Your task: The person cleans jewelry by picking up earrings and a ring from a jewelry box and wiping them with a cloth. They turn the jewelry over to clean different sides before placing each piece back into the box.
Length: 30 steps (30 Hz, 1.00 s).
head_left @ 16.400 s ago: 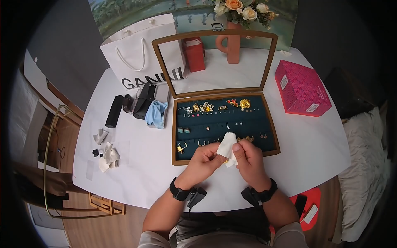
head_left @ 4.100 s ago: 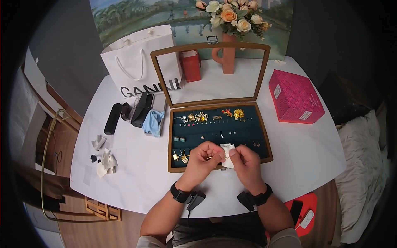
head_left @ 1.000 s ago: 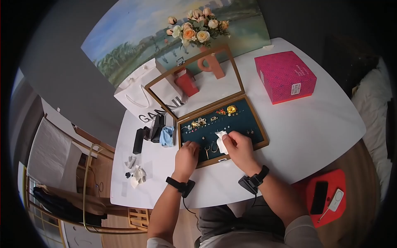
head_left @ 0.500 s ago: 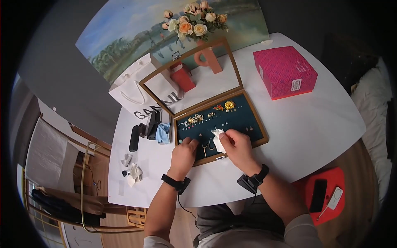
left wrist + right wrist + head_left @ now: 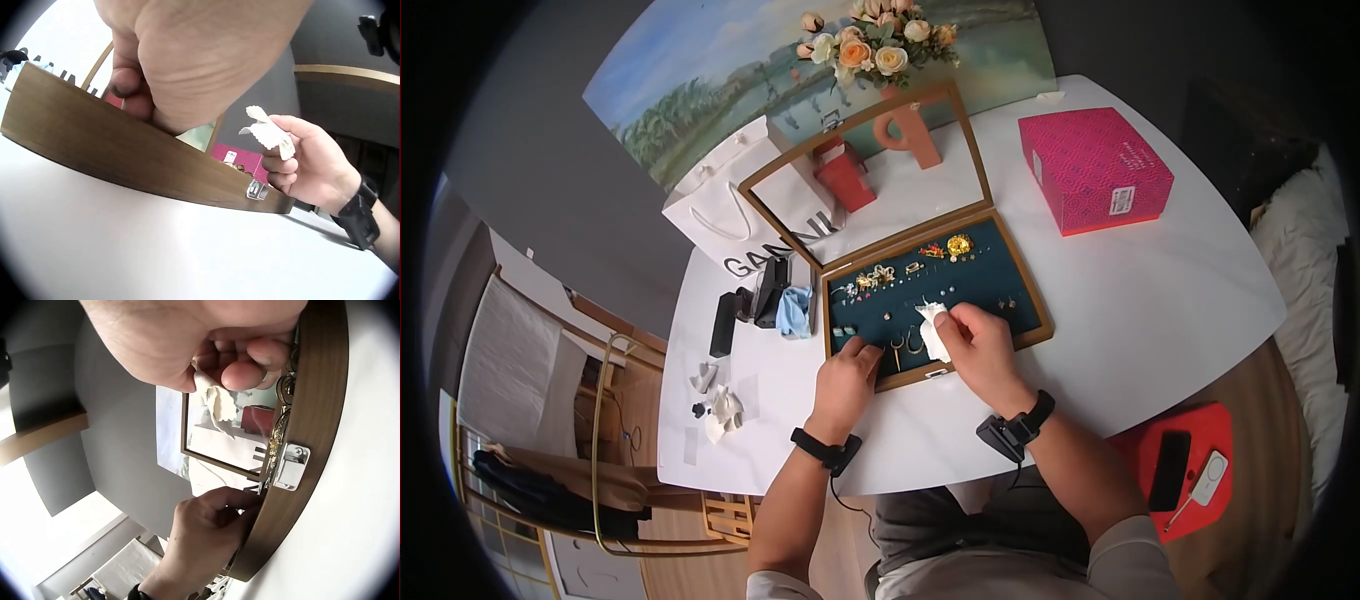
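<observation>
A wooden jewelry case (image 5: 1022, 282), lid raised, holds earrings and brooches on dark green lining. My left hand (image 5: 845, 388) reaches over its front-left rim, fingers bent down inside; the fingertips, and anything between them, are hidden. In the right wrist view that left hand (image 5: 194, 540) dips in behind the wooden edge. Above the front of the case, my right hand (image 5: 983, 352) pinches a crumpled white cloth (image 5: 931, 335) between thumb and fingers. The left wrist view shows the cloth (image 5: 269, 134) held up clear of the rim, beside the metal clasp (image 5: 257, 190).
Left of the case lie a blue cloth (image 5: 794, 311), a black box (image 5: 723, 325) and crumpled wrappings (image 5: 723, 413). Behind stand a white paper bag (image 5: 720, 210), a red box (image 5: 846, 178) and a flower vase (image 5: 918, 138). A pink box (image 5: 1095, 170) sits at the right.
Both hands were together at the cloth in the older frames; my left hand has since parted leftward to the case's front-left part. The right hand kept the cloth. The head view has turned.
</observation>
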Motion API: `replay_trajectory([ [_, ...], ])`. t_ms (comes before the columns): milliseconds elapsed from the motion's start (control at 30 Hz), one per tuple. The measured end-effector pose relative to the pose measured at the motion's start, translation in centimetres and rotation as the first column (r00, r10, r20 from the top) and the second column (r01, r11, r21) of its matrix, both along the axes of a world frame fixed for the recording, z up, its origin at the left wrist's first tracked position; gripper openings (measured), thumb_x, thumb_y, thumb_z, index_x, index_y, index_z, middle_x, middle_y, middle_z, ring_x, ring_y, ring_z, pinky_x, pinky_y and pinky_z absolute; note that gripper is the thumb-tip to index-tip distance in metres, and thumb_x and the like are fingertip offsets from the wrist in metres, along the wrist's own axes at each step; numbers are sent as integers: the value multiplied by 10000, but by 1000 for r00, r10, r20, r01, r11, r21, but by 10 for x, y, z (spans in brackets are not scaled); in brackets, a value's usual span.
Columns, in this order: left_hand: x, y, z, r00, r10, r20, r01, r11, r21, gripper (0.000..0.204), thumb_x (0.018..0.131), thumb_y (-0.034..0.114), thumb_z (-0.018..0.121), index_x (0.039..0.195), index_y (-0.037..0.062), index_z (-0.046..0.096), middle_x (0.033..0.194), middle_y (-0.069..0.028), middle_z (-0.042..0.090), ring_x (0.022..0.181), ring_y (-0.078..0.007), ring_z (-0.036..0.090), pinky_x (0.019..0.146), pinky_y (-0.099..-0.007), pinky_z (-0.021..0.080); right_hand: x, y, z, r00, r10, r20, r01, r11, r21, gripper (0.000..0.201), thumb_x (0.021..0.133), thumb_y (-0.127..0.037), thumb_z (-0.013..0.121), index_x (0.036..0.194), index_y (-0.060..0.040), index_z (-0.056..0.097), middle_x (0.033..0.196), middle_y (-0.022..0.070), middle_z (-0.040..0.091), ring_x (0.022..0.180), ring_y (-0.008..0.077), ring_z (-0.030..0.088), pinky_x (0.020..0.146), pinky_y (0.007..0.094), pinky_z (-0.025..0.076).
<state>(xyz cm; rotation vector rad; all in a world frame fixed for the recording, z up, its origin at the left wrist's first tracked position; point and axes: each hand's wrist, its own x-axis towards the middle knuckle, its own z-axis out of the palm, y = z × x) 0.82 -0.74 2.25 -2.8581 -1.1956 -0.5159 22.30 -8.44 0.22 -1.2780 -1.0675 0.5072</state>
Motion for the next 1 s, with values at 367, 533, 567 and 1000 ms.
replay_trajectory([
  [367, -2, -22, 22, 1000, 4, 24, -4, 1000, -22, 51, 863, 106, 730, 887, 66, 750, 882, -69, 718, 782, -322, 706, 686, -405, 571, 0, 0, 1, 1000, 5, 4, -5, 1000, -13, 322, 1007, -205, 663, 774, 2, 584, 624, 121, 573, 504, 200, 507, 508, 352, 398],
  [533, 7, -27, 35, 994, 96, 52, -94, 995, -30, 63, 845, 119, 753, 895, 80, 750, 874, -70, 715, 778, -314, 704, 678, -406, 564, -2, 2, -3, 1000, 8, -22, -8, 1000, 9, 322, 1010, -196, 659, 775, 7, 574, 619, 106, 561, 515, 170, 480, 507, 344, 390],
  [567, 11, -26, 35, 992, 99, 73, -98, 995, -13, 69, 842, 123, 758, 897, 83, 749, 876, -73, 712, 777, -313, 703, 678, -408, 562, -2, 2, -4, 1000, 14, -20, -14, 1000, 4, 320, 1011, -195, 657, 778, 8, 574, 620, 103, 560, 519, 164, 476, 508, 342, 390],
  [1000, 42, 12, 6, 988, 61, -139, -67, 997, -36, 49, 843, 106, 710, 871, 67, 721, 884, -137, 706, 806, -361, 705, 704, -473, 564, -1, 2, 0, 999, 34, -36, -34, 999, -11, 318, 1011, -177, 656, 780, 22, 563, 612, 61, 535, 555, 99, 450, 514, 311, 381],
])
